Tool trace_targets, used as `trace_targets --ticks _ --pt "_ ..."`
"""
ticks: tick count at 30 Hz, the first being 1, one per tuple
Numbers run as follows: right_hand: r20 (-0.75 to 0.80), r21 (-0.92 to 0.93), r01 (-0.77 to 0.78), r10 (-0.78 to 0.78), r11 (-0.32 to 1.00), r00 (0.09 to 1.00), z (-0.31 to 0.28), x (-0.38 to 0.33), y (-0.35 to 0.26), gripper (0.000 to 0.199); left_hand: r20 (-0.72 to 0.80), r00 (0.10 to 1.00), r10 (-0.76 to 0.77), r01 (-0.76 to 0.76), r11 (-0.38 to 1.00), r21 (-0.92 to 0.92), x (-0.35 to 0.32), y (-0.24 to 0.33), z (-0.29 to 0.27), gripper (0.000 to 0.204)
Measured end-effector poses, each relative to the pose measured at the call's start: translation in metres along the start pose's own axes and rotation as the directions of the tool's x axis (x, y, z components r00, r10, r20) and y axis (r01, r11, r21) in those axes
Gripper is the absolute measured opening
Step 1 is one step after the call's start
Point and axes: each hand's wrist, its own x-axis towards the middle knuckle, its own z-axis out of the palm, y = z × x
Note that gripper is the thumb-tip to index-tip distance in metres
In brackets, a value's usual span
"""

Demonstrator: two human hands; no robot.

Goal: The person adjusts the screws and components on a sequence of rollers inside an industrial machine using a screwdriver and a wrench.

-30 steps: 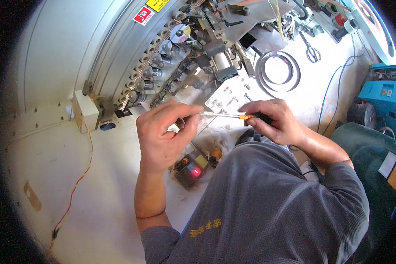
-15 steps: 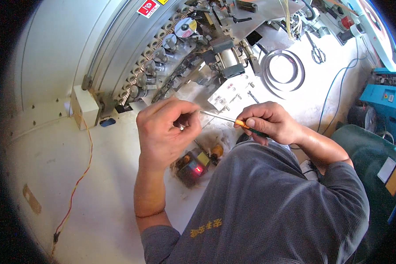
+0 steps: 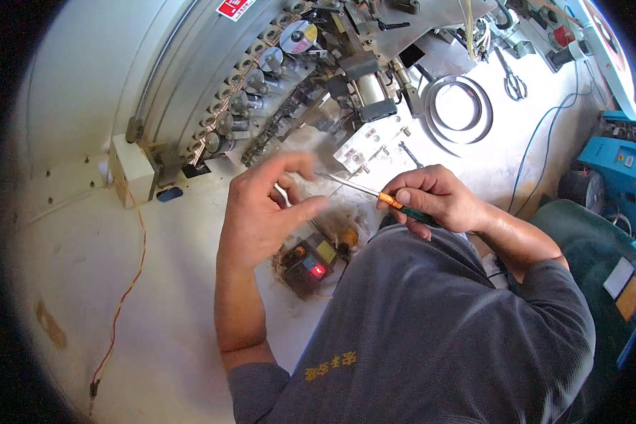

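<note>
A screwdriver (image 3: 396, 203) with an orange and dark green handle is gripped in my right hand (image 3: 437, 198), its thin metal shaft pointing left. Close to the tip, my left hand (image 3: 265, 208) hovers with thumb and fingers parted, slightly blurred. Nothing shows between those fingers, and they look apart from the shaft. Beneath the hands sits a small dark control box (image 3: 306, 267) with a lit red display and an orange knob, dusty around its edges.
A machine with a row of rollers (image 3: 244, 102) runs along the back. Coiled dark band (image 3: 459, 113) and scissors (image 3: 514, 86) lie at the back right. A red-yellow wire (image 3: 129, 283) trails down the left. Blue equipment (image 3: 615, 159) and a dark green surface (image 3: 579, 233) stand at right.
My left fingers have spread apart and come off the screwdriver tip. My right hand keeps its hold on the handle. The view has shifted slightly.
</note>
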Motion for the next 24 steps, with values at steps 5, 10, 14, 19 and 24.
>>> trace_targets --ticks 5,10,14,19,24 --pt "-0.013 0.022 -0.021 0.021 1.000 1.000 -0.006 0.006 0.000 0.029 -0.045 0.997 -0.068 0.063 0.993 -0.103 0.015 -0.008 -0.001 0.021" --pt "-0.058 -0.078 -0.038 0.034 0.996 0.998 -0.010 0.025 0.002 0.029 -0.017 0.993 0.119 -0.116 0.984 0.133 0.032 -0.020 -0.009 0.009" --pt "-0.102 -0.034 -0.050 0.046 0.998 0.994 -0.016 0.043 0.014 0.029 -0.034 0.984 0.177 -0.168 0.968 0.188 0.055 -0.048 -0.015 0.007" --pt "-0.451 -0.107 -0.131 0.070 0.986 0.890 -0.025 0.109 0.053 0.028 -0.481 0.866 -0.136 0.124 0.991 -0.057 0.117 -0.194 -0.105 0.010" --pt "-0.511 -0.300 -0.005 -0.157 0.954 0.845 -0.048 0.220 0.097 0.041 -0.361 0.932 0.043 0.123 0.897 0.425 0.212 -0.222 -0.058 0.052"
